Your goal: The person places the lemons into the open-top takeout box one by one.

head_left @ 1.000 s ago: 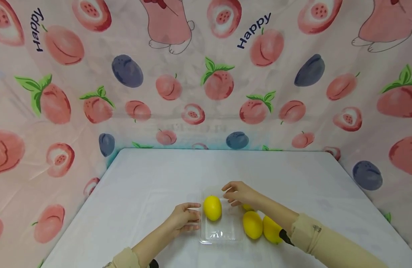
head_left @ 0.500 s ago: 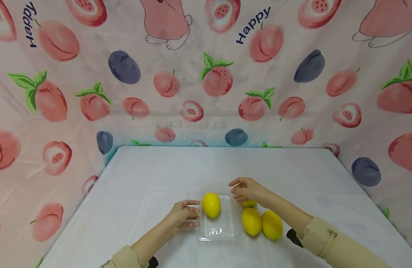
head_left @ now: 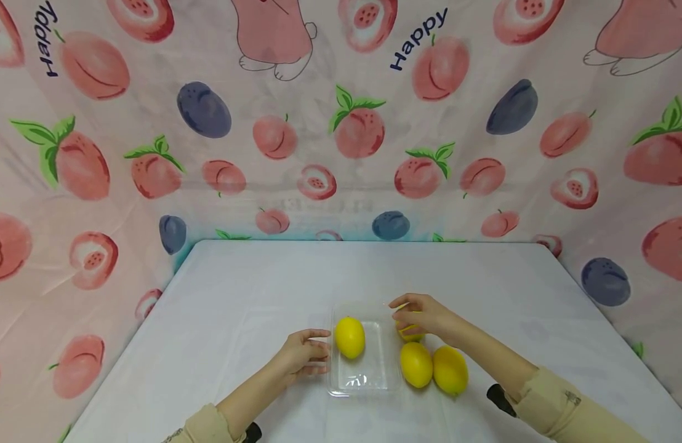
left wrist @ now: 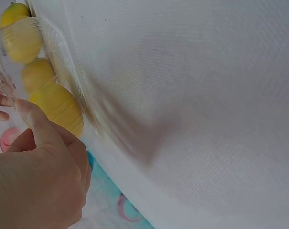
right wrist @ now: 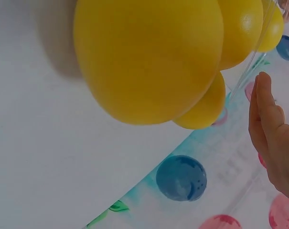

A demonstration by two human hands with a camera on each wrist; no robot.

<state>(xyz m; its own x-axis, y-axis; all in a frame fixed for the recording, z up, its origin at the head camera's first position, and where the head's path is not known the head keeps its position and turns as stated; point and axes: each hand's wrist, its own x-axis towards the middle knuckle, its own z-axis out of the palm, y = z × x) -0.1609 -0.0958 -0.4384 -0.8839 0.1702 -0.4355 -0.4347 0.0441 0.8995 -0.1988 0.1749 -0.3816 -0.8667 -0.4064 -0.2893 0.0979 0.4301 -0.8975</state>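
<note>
Lemon (head_left: 410,334), beside clear tray (head_left: 366,384): right hand (head_left: 424,315) curls over it. Left hand (head_left: 303,358), fingers relaxed, touches tray edge.

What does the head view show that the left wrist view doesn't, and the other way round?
Only the head view shows the right hand over a lemon outside the tray, two more lemons side by side on the table, and the fruit-print backdrop. Only the left wrist view shows the tray's wall close up, blurred, with lemons seen through it. Both show the left hand at the clear tray and the lemon in the tray.
</note>
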